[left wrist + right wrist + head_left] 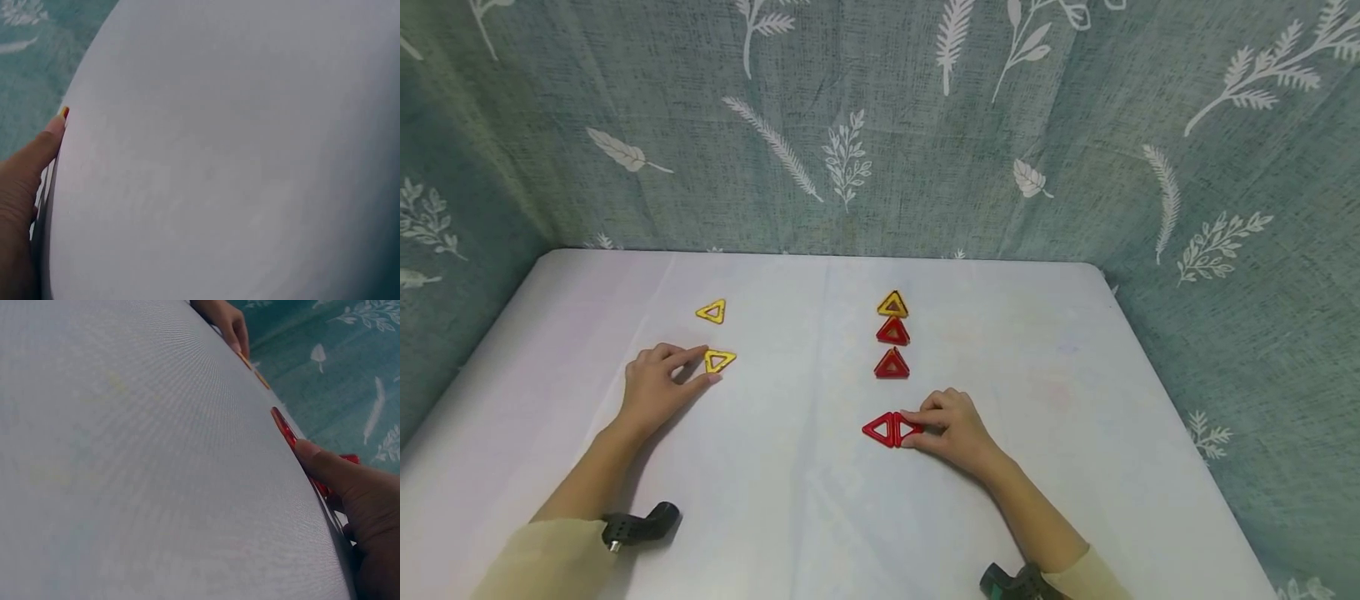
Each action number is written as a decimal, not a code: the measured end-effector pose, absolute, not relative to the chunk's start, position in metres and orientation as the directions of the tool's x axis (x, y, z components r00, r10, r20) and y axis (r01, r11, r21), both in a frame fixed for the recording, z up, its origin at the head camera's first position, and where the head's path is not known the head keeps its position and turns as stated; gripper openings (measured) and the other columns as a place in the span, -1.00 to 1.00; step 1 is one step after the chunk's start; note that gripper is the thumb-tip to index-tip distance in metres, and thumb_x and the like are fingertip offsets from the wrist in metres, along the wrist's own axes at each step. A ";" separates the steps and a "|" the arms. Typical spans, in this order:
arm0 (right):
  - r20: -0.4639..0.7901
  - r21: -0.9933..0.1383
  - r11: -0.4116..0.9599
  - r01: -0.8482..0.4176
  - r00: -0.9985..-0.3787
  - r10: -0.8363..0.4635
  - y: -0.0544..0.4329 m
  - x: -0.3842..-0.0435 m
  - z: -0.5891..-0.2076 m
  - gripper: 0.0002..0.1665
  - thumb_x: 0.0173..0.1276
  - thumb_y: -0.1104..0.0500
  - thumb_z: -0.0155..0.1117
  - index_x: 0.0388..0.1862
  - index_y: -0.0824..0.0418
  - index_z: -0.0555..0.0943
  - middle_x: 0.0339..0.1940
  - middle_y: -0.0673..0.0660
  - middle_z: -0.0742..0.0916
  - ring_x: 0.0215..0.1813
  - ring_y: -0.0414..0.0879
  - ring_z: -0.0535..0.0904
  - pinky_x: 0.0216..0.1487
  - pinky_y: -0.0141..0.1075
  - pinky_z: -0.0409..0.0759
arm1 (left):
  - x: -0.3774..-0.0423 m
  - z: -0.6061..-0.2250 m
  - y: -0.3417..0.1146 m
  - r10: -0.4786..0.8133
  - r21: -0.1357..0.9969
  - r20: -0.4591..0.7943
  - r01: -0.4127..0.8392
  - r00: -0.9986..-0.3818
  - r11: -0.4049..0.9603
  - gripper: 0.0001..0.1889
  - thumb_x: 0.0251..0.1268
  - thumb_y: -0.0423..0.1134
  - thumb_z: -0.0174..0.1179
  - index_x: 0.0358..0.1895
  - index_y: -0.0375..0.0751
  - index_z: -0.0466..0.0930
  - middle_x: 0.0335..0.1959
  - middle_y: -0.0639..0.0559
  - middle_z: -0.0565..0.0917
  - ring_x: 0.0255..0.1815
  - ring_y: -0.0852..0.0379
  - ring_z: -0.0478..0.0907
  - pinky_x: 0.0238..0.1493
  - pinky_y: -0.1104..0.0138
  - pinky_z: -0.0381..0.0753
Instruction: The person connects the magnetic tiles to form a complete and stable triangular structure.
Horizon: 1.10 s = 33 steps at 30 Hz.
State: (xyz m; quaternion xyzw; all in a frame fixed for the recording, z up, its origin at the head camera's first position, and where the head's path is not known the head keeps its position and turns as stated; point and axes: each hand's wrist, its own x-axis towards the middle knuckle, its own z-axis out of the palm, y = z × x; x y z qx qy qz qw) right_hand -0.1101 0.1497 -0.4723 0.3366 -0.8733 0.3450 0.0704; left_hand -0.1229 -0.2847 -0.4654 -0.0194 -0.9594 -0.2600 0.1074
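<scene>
On the left of the table, my left hand [655,387] holds a yellow triangle tile [719,361] by its left corners between thumb and index finger. Another yellow triangle tile [712,312] lies just beyond that hand. My right hand [955,429] pinches a red triangle tile [901,440] near the middle, partly hidden by the fingers. Its flat side meets that of a second red triangle tile [873,427], so the two form a diamond. In the right wrist view, the thumb [319,459] lies along the red tiles.
Beyond the right hand, a column runs away from me: a red triangle [880,373], another red triangle [880,340] and a yellow triangle [892,295] at the far end. A white cloth covers the table [790,500]. Green leaf-patterned curtains [895,150] hang behind and at both sides.
</scene>
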 end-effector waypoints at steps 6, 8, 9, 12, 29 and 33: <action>0.346 -0.570 0.531 -0.626 -0.770 -0.536 0.149 -0.110 -0.470 -0.54 -0.08 0.03 0.56 -0.12 0.09 0.74 -0.40 -0.11 0.58 -0.29 -0.29 0.35 -0.26 -0.38 0.28 | -0.121 -0.466 -0.264 0.044 0.526 0.202 0.146 -0.978 0.838 -0.46 -0.02 -0.16 0.43 0.08 -0.29 0.59 -0.26 -0.16 0.45 -0.15 -0.12 0.27 -0.06 -0.04 0.10; 0.354 -0.570 0.526 -0.631 -0.766 -0.536 0.149 -0.110 -0.470 -0.55 -0.08 0.04 0.56 -0.13 0.10 0.74 -0.40 -0.11 0.58 -0.29 -0.29 0.35 -0.27 -0.38 0.28 | -0.120 -0.465 -0.256 0.051 0.538 0.188 0.146 -0.981 0.830 -0.46 -0.04 -0.16 0.44 0.08 -0.26 0.60 -0.24 -0.16 0.45 -0.12 -0.12 0.26 -0.09 -0.02 0.11; 0.355 -0.571 0.524 -0.632 -0.766 -0.536 0.149 -0.110 -0.470 -0.54 -0.08 0.05 0.56 -0.13 0.11 0.74 -0.40 -0.11 0.58 -0.29 -0.29 0.35 -0.27 -0.39 0.27 | -0.120 -0.465 -0.252 0.054 0.543 0.183 0.147 -0.982 0.827 -0.46 -0.05 -0.16 0.45 0.07 -0.25 0.60 -0.23 -0.16 0.45 -0.11 -0.11 0.25 -0.10 -0.01 0.11; 0.355 -0.576 0.521 -0.629 -0.767 -0.534 0.149 -0.110 -0.470 -0.54 -0.08 0.06 0.56 -0.13 0.11 0.74 -0.40 -0.10 0.59 -0.30 -0.28 0.35 -0.26 -0.39 0.27 | -0.120 -0.465 -0.242 0.069 0.549 0.179 0.158 -0.981 0.821 -0.47 -0.08 -0.16 0.47 0.05 -0.23 0.62 -0.22 -0.16 0.46 -0.09 -0.11 0.25 -0.08 0.00 0.11; 0.340 -0.587 0.528 -0.614 -0.779 -0.527 0.148 -0.108 -0.472 -0.54 -0.09 0.07 0.57 -0.13 0.11 0.74 -0.39 -0.10 0.60 -0.30 -0.29 0.37 -0.25 -0.36 0.30 | -0.114 -0.467 -0.199 0.195 0.565 0.177 0.262 -0.965 0.783 -0.46 -0.18 -0.06 0.51 0.00 -0.13 0.68 -0.30 -0.02 0.39 -0.18 -0.01 0.23 0.01 0.01 0.09; 0.323 -0.594 0.538 -0.598 -0.790 -0.522 0.147 -0.109 -0.470 -0.55 -0.08 0.06 0.57 -0.13 0.09 0.75 -0.38 -0.11 0.61 -0.29 -0.30 0.37 -0.25 -0.35 0.31 | -0.113 -0.465 -0.189 0.221 0.566 0.189 0.290 -0.957 0.772 -0.43 -0.22 -0.03 0.52 -0.01 -0.12 0.69 -0.32 0.01 0.37 -0.20 0.02 0.22 0.00 0.02 0.10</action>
